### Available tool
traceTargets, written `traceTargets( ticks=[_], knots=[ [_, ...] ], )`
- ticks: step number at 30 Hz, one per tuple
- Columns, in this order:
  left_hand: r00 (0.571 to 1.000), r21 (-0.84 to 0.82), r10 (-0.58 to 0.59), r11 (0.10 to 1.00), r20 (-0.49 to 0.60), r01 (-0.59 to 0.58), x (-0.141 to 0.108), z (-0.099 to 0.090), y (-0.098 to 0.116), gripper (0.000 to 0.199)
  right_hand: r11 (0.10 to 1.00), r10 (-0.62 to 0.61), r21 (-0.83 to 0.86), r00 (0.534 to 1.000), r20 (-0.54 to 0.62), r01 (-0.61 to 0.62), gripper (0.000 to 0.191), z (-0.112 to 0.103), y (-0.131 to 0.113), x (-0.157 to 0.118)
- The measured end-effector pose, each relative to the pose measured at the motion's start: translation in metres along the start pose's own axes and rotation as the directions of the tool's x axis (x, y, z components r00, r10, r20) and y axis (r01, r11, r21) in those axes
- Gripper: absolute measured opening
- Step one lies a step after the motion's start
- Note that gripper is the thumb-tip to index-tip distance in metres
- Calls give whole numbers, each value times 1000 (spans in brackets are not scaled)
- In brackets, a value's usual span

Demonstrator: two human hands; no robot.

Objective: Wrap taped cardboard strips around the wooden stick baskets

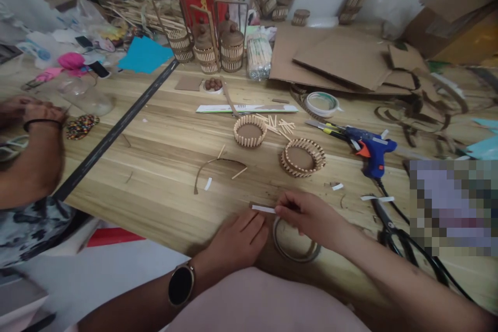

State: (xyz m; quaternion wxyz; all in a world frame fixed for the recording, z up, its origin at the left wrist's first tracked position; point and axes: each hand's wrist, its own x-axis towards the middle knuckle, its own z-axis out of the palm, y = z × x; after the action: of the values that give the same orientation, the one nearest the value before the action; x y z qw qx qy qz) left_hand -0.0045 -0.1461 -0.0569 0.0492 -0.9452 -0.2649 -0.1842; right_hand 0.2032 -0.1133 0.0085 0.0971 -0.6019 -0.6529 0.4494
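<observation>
My left hand lies low on the wooden table, fingers together, at the near end of a brown strip with a white band. The right end of that strip is pinched between the thumb and fingers of my right hand. A brown cardboard ring rests partly under my right hand. Beyond my hands are two small round baskets of short sticks, one at the centre and one to its right. A curved brown strip lies at the left of them. What my left fingertips hold is hard to see.
On the right are a blue glue gun, black scissors and a roll of tape. Cardboard sheets and finished stick baskets stand farther back. Another person's hands are at the far left, near colourful beads.
</observation>
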Motion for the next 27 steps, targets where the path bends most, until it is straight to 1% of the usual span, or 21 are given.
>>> traceTargets(
  ticks=[6,9,16,21,24,27],
  knots=[
    [997,6,2,1000,-72,-2,0,0,1,23,996,-14,-92,995,-98,5,18,8,5,2],
    [996,7,-14,1000,-88,15,-2,-1,1,23,992,-25,-126,992,-120,10,18,11,5,3],
    [999,33,-12,999,-32,13,-5,0,1,26,979,-44,-204,988,-146,13,16,17,7,3],
    [999,58,-15,998,-47,18,-8,4,2,26,969,-47,-247,984,-173,3,15,21,7,3],
    [997,62,-14,998,-75,19,-9,7,2,25,965,-41,-263,980,-195,-12,15,24,6,3],
    [998,74,-12,997,-58,16,-11,8,1,28,962,-31,-273,975,-218,-30,15,27,6,2]
  ],
)
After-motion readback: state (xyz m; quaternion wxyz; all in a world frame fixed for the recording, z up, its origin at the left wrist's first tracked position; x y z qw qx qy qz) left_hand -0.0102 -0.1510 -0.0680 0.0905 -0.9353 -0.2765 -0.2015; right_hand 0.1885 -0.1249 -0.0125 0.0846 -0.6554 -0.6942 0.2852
